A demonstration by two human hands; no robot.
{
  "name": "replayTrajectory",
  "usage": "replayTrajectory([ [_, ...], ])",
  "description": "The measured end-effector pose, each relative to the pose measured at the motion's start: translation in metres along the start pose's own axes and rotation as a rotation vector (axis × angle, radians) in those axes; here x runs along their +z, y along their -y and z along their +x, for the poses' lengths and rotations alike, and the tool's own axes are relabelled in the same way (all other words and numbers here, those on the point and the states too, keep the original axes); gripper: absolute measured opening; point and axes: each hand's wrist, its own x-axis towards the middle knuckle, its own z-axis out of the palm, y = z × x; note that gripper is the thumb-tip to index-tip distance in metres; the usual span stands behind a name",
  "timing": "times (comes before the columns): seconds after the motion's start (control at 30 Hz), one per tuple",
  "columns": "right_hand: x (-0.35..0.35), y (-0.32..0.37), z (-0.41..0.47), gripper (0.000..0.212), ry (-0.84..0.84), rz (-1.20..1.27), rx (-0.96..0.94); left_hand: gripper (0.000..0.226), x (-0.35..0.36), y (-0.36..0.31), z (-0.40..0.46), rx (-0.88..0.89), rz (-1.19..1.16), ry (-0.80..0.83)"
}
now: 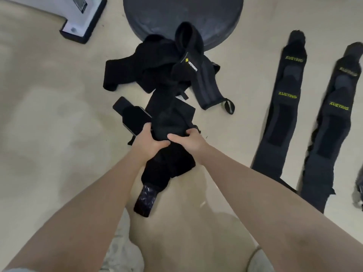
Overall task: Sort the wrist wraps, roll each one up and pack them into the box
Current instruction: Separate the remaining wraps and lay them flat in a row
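Note:
A tangled pile of black wrist wraps (157, 71) lies on the beige floor ahead of me. From it a long black wrap (169, 122) runs toward me, its shiny end (145, 201) near my feet. My left hand (146, 143) and my right hand (189, 139) both grip this wrap side by side at its middle, thumbs touching. To the right, two flattened wraps with yellow-green lettering lie straight: one (284, 107) nearer the pile, one (332, 130) farther right. No box is clearly in view.
A round dark base (182, 14) stands at the top centre, touching the pile. A white and black device (82, 18) sits at the top left. A flat black phone-like object (129, 116) lies partly under the wraps, left of my hands.

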Motion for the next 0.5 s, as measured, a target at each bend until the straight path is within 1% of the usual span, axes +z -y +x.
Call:
replayTrajectory([
  [0.03, 0.0, -0.003, -0.001, 0.114, -0.02, 0.108, 0.0, 0.067, 0.0, -0.005, -0.002, 0.042, -0.08, 0.035],
  [0.07, -0.002, -0.004, -0.004, 0.098, -0.013, 0.195, -0.008, 0.059, 0.001, -0.01, -0.006, 0.081, -0.154, 0.073],
  [0.13, -0.017, -0.008, -0.006, 0.047, 0.055, 0.307, -0.089, 0.042, 0.004, -0.02, -0.015, 0.109, -0.284, 0.114],
  [0.17, -0.025, -0.006, -0.009, 0.031, 0.068, 0.322, -0.136, 0.035, 0.005, -0.023, -0.018, 0.118, -0.313, 0.123],
  [0.2, -0.036, -0.002, -0.015, 0.026, 0.063, 0.318, -0.171, 0.027, 0.005, -0.028, -0.022, 0.134, -0.287, 0.118],
  [0.27, -0.061, 0.006, -0.022, 0.028, -0.042, 0.31, -0.195, 0.019, 0.0, -0.034, -0.026, 0.152, -0.179, 0.1],
  [0.33, -0.09, 0.016, -0.032, 0.024, -0.153, 0.363, -0.2, 0.022, -0.012, -0.042, -0.029, 0.152, -0.141, 0.037],
  [0.37, -0.103, 0.021, -0.039, 0.024, -0.182, 0.391, -0.194, 0.024, -0.019, -0.047, -0.03, 0.139, -0.124, -0.032],
  [0.4, -0.112, 0.026, -0.046, 0.024, -0.192, 0.39, -0.183, 0.024, -0.027, -0.052, -0.03, 0.127, -0.09, -0.113],
  [0.47, -0.121, 0.035, -0.06, 0.023, -0.146, 0.357, -0.168, 0.023, -0.044, -0.064, -0.028, 0.097, -0.034, -0.257],
  [0.5, -0.119, 0.041, -0.066, 0.022, -0.11, 0.345, -0.17, 0.03, -0.05, -0.073, -0.03, 0.077, 0.003, -0.299],
])
